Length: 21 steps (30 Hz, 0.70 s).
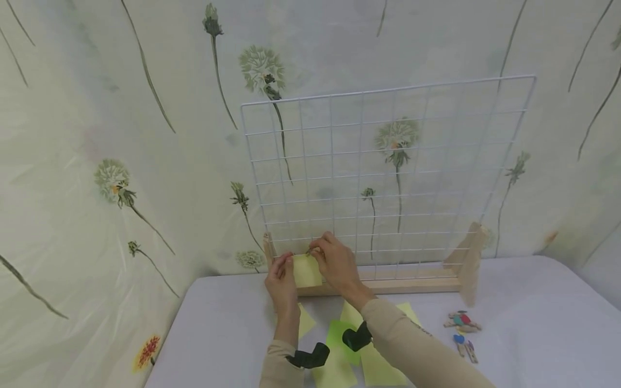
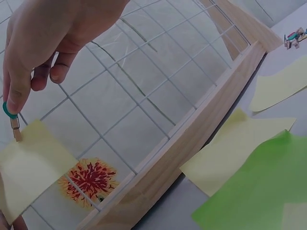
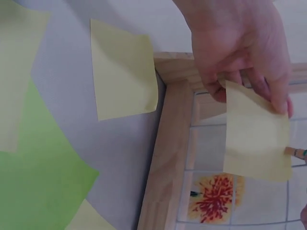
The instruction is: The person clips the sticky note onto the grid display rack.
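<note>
A pale yellow paper note [image 1: 307, 272] is held against the lower left of a white wire grid [image 1: 360, 129]. My left hand [image 1: 283, 288] pinches the note at its left side, thumb over the paper. At the top edge, my right hand [image 1: 339, 267] pinches a small wooden clothespin [image 2: 16, 130] with a teal decoration on it. In the left wrist view the clothespin's tip lies at the note's edge. Whether its jaws also catch a grid wire cannot be told.
The grid stands in a wooden base [image 1: 412, 285] on a white table [image 1: 223, 323]. Several yellow notes [image 1: 383, 369] and a green sheet [image 1: 337, 337] lie before it. Decorated clothespins [image 1: 463, 320] are grouped at the right. A flower-print cloth [image 1: 194, 205] hangs behind.
</note>
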Available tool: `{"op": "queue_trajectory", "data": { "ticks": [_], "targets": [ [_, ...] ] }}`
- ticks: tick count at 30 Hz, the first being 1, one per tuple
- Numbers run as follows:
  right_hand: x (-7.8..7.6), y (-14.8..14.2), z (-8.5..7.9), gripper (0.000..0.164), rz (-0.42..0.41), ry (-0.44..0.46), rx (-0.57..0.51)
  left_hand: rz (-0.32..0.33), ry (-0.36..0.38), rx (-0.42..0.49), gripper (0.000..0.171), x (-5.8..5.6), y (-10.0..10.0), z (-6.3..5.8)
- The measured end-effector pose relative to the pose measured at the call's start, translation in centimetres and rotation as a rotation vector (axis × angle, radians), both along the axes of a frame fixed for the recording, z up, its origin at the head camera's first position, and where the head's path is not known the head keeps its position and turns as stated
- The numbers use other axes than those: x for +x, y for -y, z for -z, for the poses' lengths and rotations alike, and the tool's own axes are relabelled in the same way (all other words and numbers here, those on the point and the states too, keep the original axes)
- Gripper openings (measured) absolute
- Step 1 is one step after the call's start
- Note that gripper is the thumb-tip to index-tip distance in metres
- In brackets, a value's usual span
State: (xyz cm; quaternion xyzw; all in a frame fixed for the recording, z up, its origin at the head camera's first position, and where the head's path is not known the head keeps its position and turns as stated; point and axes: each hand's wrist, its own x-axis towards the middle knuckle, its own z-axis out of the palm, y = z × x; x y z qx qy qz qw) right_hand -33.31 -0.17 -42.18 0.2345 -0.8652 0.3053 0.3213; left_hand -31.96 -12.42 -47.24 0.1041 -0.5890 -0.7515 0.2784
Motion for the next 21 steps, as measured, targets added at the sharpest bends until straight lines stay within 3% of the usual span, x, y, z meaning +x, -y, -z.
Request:
{"op": "queue_trajectory", "data": {
  "ticks": [13,21],
  "targets": [
    [-0.12,0.74,-0.28,0.008,0.012,-0.031,0.046,-0.035,0.006,-0.01,0.023,-0.19,0.05,0.12],
    [-0.12,0.89,-0.48,0.008,0.032,-0.013,0.067,-0.015,0.032,-0.024,0.023,-0.06,0.08,0.14]
  ]
}}
